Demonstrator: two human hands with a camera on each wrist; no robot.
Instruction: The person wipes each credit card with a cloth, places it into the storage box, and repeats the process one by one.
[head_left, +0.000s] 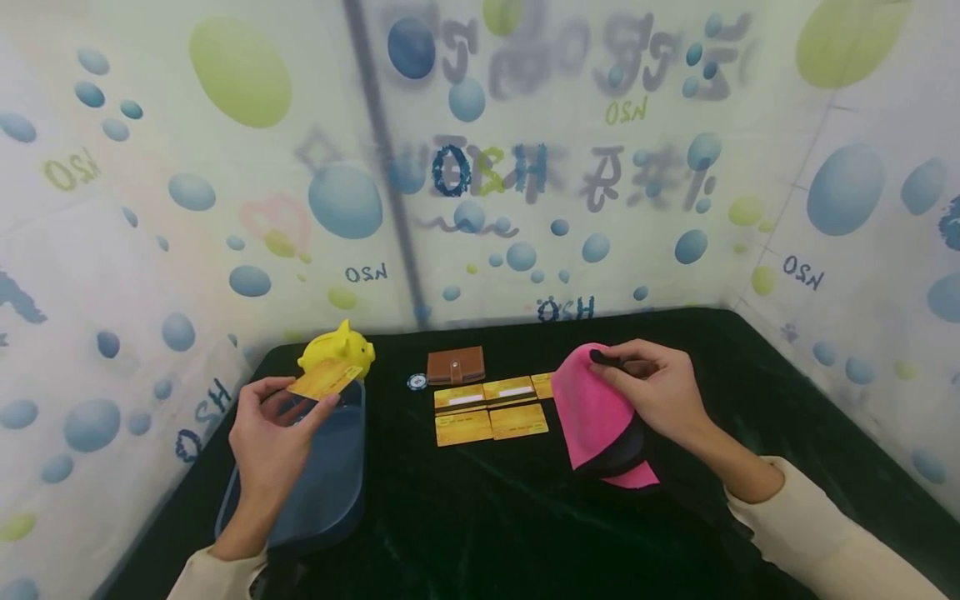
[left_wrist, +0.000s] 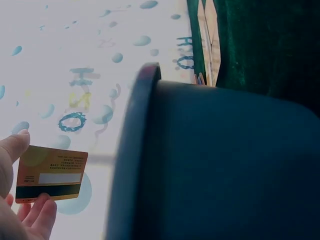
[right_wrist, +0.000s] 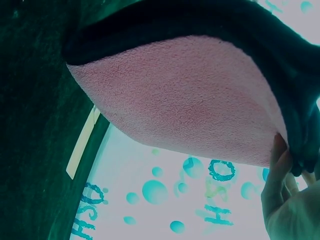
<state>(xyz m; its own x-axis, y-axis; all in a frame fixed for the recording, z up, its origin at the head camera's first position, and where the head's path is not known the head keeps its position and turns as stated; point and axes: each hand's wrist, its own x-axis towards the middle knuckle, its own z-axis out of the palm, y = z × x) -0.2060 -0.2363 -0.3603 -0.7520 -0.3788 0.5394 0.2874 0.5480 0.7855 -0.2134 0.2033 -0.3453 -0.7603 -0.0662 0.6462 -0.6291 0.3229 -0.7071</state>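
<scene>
My left hand (head_left: 272, 433) pinches a gold bank card (head_left: 326, 380) between thumb and fingers, above the blue plastic bin (head_left: 330, 492). In the left wrist view the back of the card (left_wrist: 52, 172) shows a dark stripe and a white strip. My right hand (head_left: 663, 387) pinches the top of a pink cloth piece with black trim (head_left: 592, 408), which hangs down over the dark tablecloth. Its fuzzy pink face (right_wrist: 175, 95) fills much of the right wrist view; its exact kind cannot be told.
Several gold cards (head_left: 462, 429) lie in rows mid-table, one partly behind the pink cloth. Behind them sit a brown wallet (head_left: 456, 365) and a poker chip (head_left: 417, 382). A yellow piggy bank (head_left: 337, 346) stands by the bin's far end. Patterned curtains (head_left: 480, 167) surround the table.
</scene>
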